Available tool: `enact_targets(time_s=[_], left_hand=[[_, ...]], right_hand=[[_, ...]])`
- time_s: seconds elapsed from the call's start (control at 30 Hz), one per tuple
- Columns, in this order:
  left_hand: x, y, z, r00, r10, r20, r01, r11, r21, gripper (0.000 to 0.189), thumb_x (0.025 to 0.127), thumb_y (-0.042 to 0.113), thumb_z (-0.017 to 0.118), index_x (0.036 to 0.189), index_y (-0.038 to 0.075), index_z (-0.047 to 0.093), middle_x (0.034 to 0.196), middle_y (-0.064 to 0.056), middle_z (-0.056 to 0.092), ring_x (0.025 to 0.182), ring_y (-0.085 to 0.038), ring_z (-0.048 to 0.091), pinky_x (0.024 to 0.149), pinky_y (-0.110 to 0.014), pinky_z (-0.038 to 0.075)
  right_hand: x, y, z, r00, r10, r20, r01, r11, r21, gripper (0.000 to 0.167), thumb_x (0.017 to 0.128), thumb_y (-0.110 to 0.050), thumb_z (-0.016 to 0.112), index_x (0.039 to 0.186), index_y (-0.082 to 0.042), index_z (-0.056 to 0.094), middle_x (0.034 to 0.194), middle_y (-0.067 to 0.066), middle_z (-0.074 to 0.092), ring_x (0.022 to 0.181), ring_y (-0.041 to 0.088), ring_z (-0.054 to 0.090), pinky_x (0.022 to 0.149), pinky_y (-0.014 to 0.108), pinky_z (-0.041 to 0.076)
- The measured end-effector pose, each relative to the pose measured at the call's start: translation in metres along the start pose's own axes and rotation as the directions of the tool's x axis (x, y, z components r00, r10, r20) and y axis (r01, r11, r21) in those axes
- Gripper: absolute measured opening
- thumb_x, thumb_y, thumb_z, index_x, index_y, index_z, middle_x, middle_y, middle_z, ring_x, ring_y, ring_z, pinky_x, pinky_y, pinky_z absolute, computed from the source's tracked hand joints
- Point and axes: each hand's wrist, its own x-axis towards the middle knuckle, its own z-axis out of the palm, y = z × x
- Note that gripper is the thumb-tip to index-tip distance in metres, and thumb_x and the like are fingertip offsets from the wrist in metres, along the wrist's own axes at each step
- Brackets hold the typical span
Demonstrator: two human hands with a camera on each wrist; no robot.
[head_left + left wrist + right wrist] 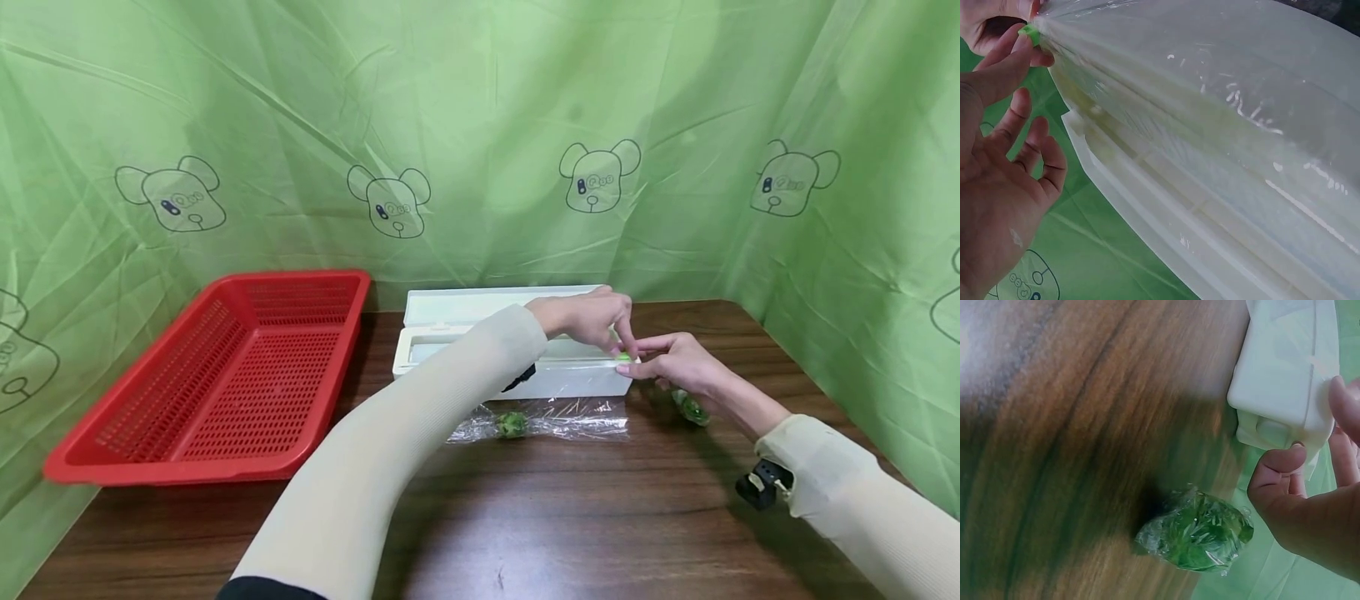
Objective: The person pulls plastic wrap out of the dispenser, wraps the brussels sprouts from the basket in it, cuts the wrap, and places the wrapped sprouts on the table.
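Note:
A white cling film dispenser [573,383] stands on the table with its lid raised. My left hand [588,321] reaches to its right end. Finger and thumb pinch a small green slider [1030,34] there, the other fingers loosely bent. Beside it, my right hand [686,367] grips the dispenser's right end between thumb and fingers. Clear film [1222,106] spans the dispenser's top. In front lies a strip of film [581,419] with a small green vegetable [512,425] at it. A film-wrapped green vegetable [1204,534] lies below my right hand.
A red perforated plastic basket [232,383] stands at the left of the brown wooden table [525,517]. Green cloth [480,108] with printed bear heads hangs behind and at the sides. The dispenser's raised lid [450,307] stands near the back cloth.

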Motion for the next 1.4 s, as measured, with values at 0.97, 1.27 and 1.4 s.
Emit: enact_targets(time_s=[0.97, 1.27, 1.4], left_hand=[[-0.049, -0.019, 0.001, 1.000, -0.005, 0.004, 0.006, 0.991, -0.135, 0.022, 0.093, 0.012, 0.080, 0.114, 0.017, 0.082, 0.103, -0.005, 0.060, 0.097, -0.019, 0.053, 0.088, -0.020, 0.040], [-0.060, -0.021, -0.001, 1.000, -0.008, 0.010, 0.010, 0.986, -0.164, 0.021, 0.092, 0.010, 0.081, 0.113, 0.015, 0.083, 0.100, -0.005, 0.060, 0.096, -0.020, 0.053, 0.087, -0.020, 0.040], [-0.066, -0.024, -0.001, 1.000, -0.013, 0.022, 0.016, 0.987, -0.157, 0.022, 0.092, 0.011, 0.081, 0.113, 0.015, 0.083, 0.101, -0.006, 0.061, 0.098, -0.022, 0.054, 0.087, -0.021, 0.040]], right_hand=[[-0.001, -0.002, -0.002, 1.000, -0.006, 0.001, 0.006, 0.999, -0.047, 0.063, 0.088, -0.028, 0.088, 0.142, -0.005, 0.066, 0.131, 0.017, 0.063, 0.060, 0.006, 0.041, 0.054, 0.025, 0.041], [-0.001, -0.001, -0.002, 1.000, -0.020, 0.008, 0.021, 0.999, -0.040, 0.062, 0.089, -0.026, 0.087, 0.142, -0.005, 0.066, 0.125, 0.014, 0.063, 0.060, 0.007, 0.041, 0.055, 0.025, 0.042], [-0.001, -0.001, -0.001, 1.000, -0.023, 0.010, 0.024, 0.999, -0.035, 0.062, 0.089, -0.026, 0.087, 0.142, -0.004, 0.065, 0.127, 0.014, 0.064, 0.061, 0.008, 0.042, 0.056, 0.026, 0.043]])
